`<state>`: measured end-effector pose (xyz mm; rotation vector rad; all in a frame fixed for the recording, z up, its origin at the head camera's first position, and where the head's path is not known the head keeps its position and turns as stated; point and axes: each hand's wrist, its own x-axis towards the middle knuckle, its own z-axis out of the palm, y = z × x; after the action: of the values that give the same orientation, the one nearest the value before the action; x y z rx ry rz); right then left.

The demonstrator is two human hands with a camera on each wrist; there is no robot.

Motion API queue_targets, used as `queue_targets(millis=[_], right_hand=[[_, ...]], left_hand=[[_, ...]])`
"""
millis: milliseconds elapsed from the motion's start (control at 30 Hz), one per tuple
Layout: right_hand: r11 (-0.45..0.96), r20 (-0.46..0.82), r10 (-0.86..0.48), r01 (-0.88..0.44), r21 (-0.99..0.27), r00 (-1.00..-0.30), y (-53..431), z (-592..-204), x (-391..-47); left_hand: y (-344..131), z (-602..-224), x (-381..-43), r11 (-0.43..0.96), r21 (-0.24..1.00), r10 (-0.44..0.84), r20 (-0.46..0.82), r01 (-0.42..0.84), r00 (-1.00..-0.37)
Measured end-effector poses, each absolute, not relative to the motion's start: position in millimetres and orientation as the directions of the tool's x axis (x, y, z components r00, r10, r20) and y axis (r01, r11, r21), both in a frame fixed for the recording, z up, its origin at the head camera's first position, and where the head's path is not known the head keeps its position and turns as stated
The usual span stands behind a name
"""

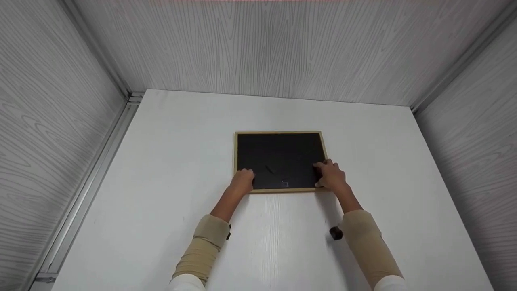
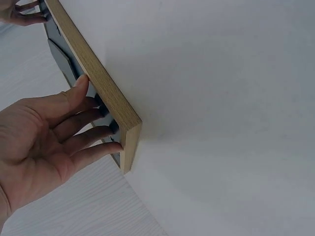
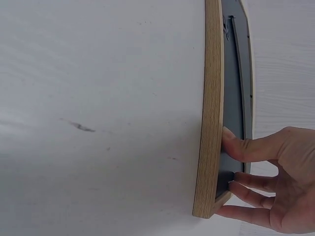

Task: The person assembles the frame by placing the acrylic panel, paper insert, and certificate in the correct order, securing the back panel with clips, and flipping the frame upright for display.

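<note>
A picture frame with a thin wooden border lies on the white table, its black back facing up. My left hand rests at its near left corner. In the left wrist view that hand's thumb touches the wooden border, while the bent fingers reach the dark back panel and the corner. At the near right corner is my right hand, fingers spread. The right wrist view has its thumb and fingers on the back panel beside the border. A dark flap stands slightly off the panel.
The white table is bounded by grey wood-grain walls at the back and sides. A metal rail runs along the left edge. Beige sleeves cover both forearms, and a small black device sits by the right wrist.
</note>
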<state>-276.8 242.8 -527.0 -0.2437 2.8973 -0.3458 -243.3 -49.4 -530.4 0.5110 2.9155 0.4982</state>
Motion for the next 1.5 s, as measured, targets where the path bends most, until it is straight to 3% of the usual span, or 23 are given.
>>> queue_targets(millis=[100,167,300,367,400,533,600,667,767,833,900,1000,1100,1267,1500], right_hand=[[0.959,-0.191,-0.189,-0.139,-0.248,-0.963,244.0,-525.6,-277.5],[0.960,-0.192,-0.190,-0.141,-0.241,-0.963,245.3,-524.4,-277.5],[0.961,-0.175,-0.194,-0.151,-0.233,-0.965,249.4,-523.6,-277.2],[0.960,-0.161,-0.201,-0.161,-0.230,-0.966,250.8,-523.1,-276.8],[0.959,-0.154,-0.206,-0.168,-0.229,-0.966,251.5,-523.1,-276.8],[0.959,-0.154,-0.212,-0.175,-0.225,-0.965,252.1,-522.6,-277.2],[0.961,-0.159,-0.204,-0.166,-0.221,-0.966,252.2,-523.0,-277.5],[0.964,-0.164,-0.191,-0.154,-0.216,-0.968,251.0,-523.0,-277.6],[0.965,-0.177,-0.197,-0.159,-0.209,-0.964,246.6,-523.6,-278.2],[0.964,-0.187,-0.204,-0.164,-0.207,-0.961,243.1,-524.3,-278.5],[0.965,-0.203,-0.207,-0.166,-0.202,-0.957,240.3,-525.3,-278.5],[0.966,-0.210,-0.207,-0.166,-0.197,-0.956,239.1,-526.0,-278.2],[0.967,-0.216,-0.208,-0.167,-0.193,-0.954,242.0,-526.2,-276.5],[0.964,-0.240,-0.217,-0.169,-0.205,-0.946,242.4,-528.2,-274.4],[0.956,-0.209,-0.247,-0.203,-0.210,-0.946,243.7,-529.4,-271.8]], left_hand=[[-46.0,-534.2,-248.0,0.889,0.361,0.326,-0.064,0.282,-0.943],[-44.9,-564.3,-264.5,0.890,0.354,0.319,-0.029,0.289,-0.947],[-40.4,-689.1,-330.2,0.910,0.300,0.277,0.073,0.286,-0.958],[-36.2,-708.3,-340.4,0.920,0.287,0.235,0.141,0.267,-0.962],[-35.1,-699.3,-335.5,0.923,0.280,0.216,0.192,0.265,-0.957],[-26.5,-580.1,-274.6,0.924,0.319,0.141,0.229,0.211,-0.963],[-20.1,-533.2,-254.1,0.947,0.286,0.120,0.107,0.146,-0.987],[-14.7,-522.4,-252.8,0.981,0.148,0.130,-0.007,0.127,-0.992],[-15.8,-521.4,-263.8,0.986,-0.047,0.152,-0.171,0.162,-0.973],[-26.7,-528.8,-272.5,0.973,-0.066,0.206,-0.177,0.220,-0.963],[-41.3,-547.0,-285.0,0.963,0.040,0.268,-0.156,0.265,-0.951],[-58.7,-563.2,-298.6,0.920,0.283,0.338,-0.230,0.270,-0.913],[-64.9,-566.1,-303.5,0.872,0.456,0.356,-0.337,0.179,-0.872],[-68.5,-533.4,-280.4,0.865,0.471,0.375,-0.376,0.174,-0.847],[-64.2,-526.0,-265.3,0.895,0.389,0.346,-0.299,0.218,-0.889]])
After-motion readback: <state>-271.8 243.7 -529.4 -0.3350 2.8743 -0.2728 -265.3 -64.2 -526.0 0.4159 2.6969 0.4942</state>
